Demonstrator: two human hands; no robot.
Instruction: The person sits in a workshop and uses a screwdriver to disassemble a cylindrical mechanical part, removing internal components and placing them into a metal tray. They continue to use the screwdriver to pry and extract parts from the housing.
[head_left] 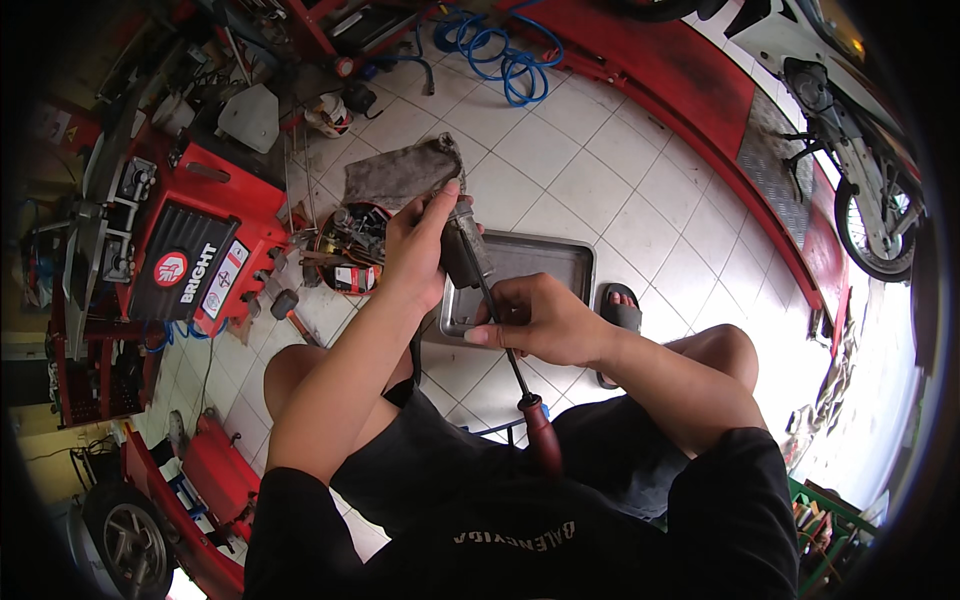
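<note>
My left hand (pixel 420 250) is closed around a grey, cylindrical metal part (pixel 462 258) that looks like a small starter motor, its thumb along the top end. A long screwdriver (pixel 542 440) with a dark shaft and red handle runs alongside this part. My right hand (pixel 540 318) pinches the screwdriver's shaft between thumb and fingers, while the handle hangs back toward my lap. The tip lies against the cylinder's side near its upper end; exactly what it touches is too small to tell. Beneath both hands sits a shallow metal tray (pixel 592 265) on the floor.
A stained grey cloth (pixel 395 172) lies beyond my left hand, near a round container (pixel 352 278) of tools and parts. At left stands a red machine (pixel 210 245). Blue hose (pixel 515 70) coils at the back. A red platform (pixel 690 125) and motorcycle (pixel 850 170) are at right.
</note>
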